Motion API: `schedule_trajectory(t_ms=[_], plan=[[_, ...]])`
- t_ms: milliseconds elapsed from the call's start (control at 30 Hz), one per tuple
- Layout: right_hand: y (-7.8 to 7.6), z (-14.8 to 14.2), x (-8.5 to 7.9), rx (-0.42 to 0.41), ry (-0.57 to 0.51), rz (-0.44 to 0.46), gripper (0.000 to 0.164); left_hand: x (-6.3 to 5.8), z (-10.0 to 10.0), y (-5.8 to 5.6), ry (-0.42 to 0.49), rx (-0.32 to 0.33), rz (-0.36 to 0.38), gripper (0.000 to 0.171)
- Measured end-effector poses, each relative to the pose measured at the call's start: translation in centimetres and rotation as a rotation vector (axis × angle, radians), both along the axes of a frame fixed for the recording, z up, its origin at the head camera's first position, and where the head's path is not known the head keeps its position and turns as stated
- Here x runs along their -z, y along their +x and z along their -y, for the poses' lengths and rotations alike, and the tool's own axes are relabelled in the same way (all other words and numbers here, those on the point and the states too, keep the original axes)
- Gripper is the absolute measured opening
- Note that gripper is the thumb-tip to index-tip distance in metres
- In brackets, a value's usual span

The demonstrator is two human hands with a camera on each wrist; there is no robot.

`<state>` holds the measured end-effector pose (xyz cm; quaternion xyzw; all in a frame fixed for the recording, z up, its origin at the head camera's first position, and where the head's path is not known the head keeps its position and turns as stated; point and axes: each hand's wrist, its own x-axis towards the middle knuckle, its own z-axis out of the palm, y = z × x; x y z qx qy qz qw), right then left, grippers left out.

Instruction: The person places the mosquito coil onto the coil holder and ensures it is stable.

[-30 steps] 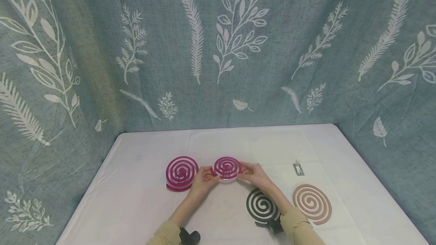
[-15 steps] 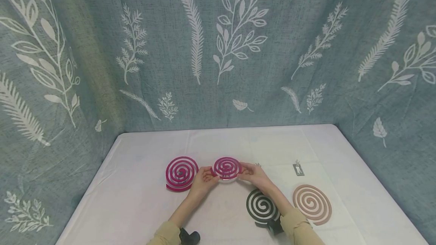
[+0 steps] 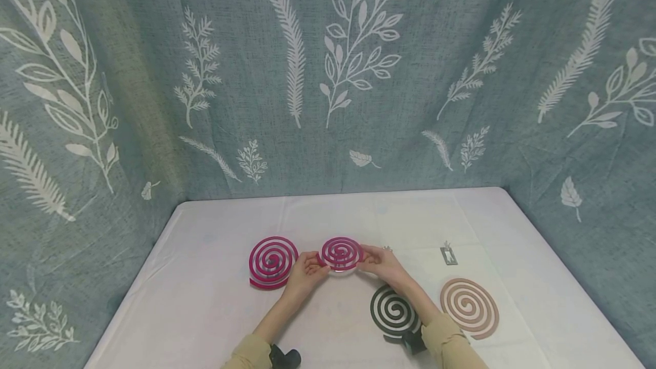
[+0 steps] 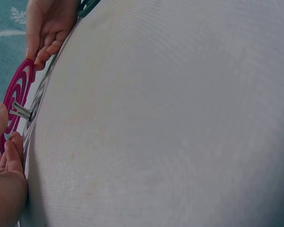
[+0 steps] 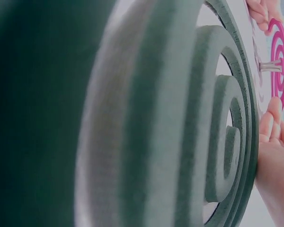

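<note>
A magenta mosquito coil (image 3: 340, 253) is held flat near the middle of the table by both hands. My left hand (image 3: 303, 275) pinches its left edge and my right hand (image 3: 385, 265) pinches its right edge. Under the coil's centre, a small metal coil stand (image 4: 22, 110) shows in the left wrist view, and the coil sits on or against its tip. Just left of my left hand lies a second magenta coil (image 3: 274, 261). Below my right forearm is a dark green coil (image 3: 396, 308), which fills much of the right wrist view.
A brown coil (image 3: 468, 307) lies at the right, with a flat metal stand (image 3: 449, 255) beyond it. Part of another small metal piece (image 3: 388, 248) shows behind my right hand. A patterned blue-green curtain (image 3: 307, 73) surrounds the white-covered table (image 3: 205, 300).
</note>
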<state>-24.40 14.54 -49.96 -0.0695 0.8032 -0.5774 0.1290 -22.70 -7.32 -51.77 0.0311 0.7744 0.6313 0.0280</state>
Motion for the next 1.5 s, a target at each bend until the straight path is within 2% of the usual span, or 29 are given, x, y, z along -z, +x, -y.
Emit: schedule_trajectory(t_ms=[167, 400, 600, 667, 967, 1233, 1500], plan=[[-0.8, -0.2, 1.7, 0.014, 0.007, -0.010, 0.059, -1.4, -0.1, 0.6, 0.007, 0.003, -0.010, 0.049], [-1.1, -0.3, 2.3, 0.010, -0.009, -0.001, 0.062, 0.0, 0.0, 0.0, 0.006, -0.003, -0.005, 0.051], [-1.2, -0.4, 2.3, 0.006, -0.010, -0.005, 0.062, -2.3, -0.2, 0.9, 0.005, 0.007, -0.011, 0.048], [-1.2, -0.4, 2.3, 0.006, -0.011, -0.006, 0.062, -2.6, -0.2, 1.1, 0.008, 0.007, -0.012, 0.047], [-1.0, -0.4, 2.2, 0.021, -0.014, 0.000, 0.062, 0.4, -0.1, -0.2, 0.023, -0.011, -0.010, 0.052], [-1.0, -0.3, 2.3, 0.033, -0.012, 0.002, 0.062, 0.6, -0.1, -0.1, 0.014, -0.022, -0.031, 0.053], [-1.0, -0.3, 2.6, 0.032, -0.025, -0.010, 0.065, 0.7, 0.0, 0.0, 0.060, -0.003, -0.026, 0.059]])
